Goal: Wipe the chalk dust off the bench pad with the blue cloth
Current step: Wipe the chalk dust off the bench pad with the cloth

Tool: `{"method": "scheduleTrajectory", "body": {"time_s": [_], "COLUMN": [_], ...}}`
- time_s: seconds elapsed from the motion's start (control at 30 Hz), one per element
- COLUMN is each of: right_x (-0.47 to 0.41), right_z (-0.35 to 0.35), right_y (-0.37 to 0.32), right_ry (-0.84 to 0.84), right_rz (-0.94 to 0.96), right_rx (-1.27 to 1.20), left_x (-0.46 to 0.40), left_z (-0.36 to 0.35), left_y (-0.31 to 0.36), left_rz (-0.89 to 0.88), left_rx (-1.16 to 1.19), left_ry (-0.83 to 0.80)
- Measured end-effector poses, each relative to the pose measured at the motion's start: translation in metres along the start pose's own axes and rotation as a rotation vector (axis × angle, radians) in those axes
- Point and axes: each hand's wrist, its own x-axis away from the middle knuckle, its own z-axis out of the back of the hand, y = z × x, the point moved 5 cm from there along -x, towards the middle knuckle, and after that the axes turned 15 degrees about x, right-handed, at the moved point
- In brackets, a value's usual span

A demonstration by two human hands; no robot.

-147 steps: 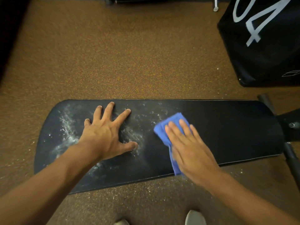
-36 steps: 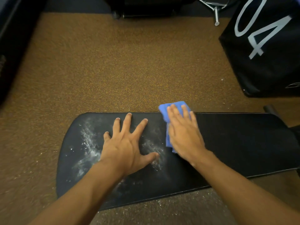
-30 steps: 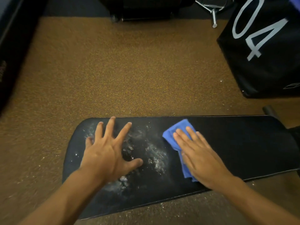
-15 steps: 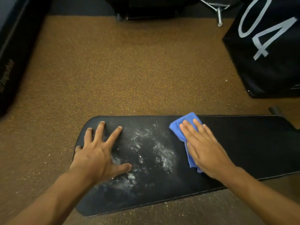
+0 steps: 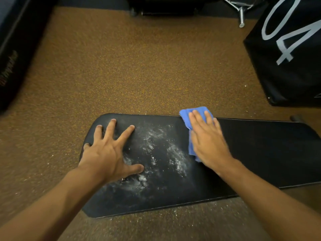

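The black bench pad (image 5: 260,153) lies across the lower half of the view. White chalk dust (image 5: 161,150) streaks its left-middle part. My left hand (image 5: 109,152) rests flat on the pad's left end, fingers spread, holding nothing. My right hand (image 5: 208,143) presses flat on the folded blue cloth (image 5: 186,115) at the pad's far edge, just right of the dust. Most of the cloth is hidden under the palm. The pad to the right of the cloth looks dark and free of dust.
Brown speckled floor (image 5: 139,66) surrounds the bench, with chalk specks scattered near the pad's front edge. A black box with white "04" (image 5: 286,49) stands at the back right. Dark equipment (image 5: 13,49) lines the left edge. A metal leg (image 5: 241,16) shows at the top.
My right hand has slid the cloth away from me to the pad's far edge. My left hand has stayed flat at the pad's left end.
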Motion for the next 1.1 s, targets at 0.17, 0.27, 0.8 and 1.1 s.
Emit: {"method": "scheduleTrajectory", "body": {"time_s": [0.17, 0.27, 0.8, 1.1], "right_x": [0.052, 0.063, 0.000, 0.046], "right_z": [0.004, 0.000, 0.000, -0.001], "right_y": [-0.032, 0.007, -0.031, -0.021], "right_ry": [0.001, -0.011, 0.013, 0.009], "right_rz": [0.338, 0.329, 0.058, 0.298], "right_rx": [0.045, 0.068, 0.009, 0.052], "left_x": [0.000, 0.000, 0.000, 0.001], "left_z": [0.002, 0.002, 0.002, 0.003], "left_y": [-0.002, 0.000, 0.001, 0.002], "left_rz": [0.009, 0.014, 0.028, 0.029], "left_rx": [0.001, -0.005, 0.024, 0.033], "left_ry": [0.011, 0.001, -0.008, -0.019]}}
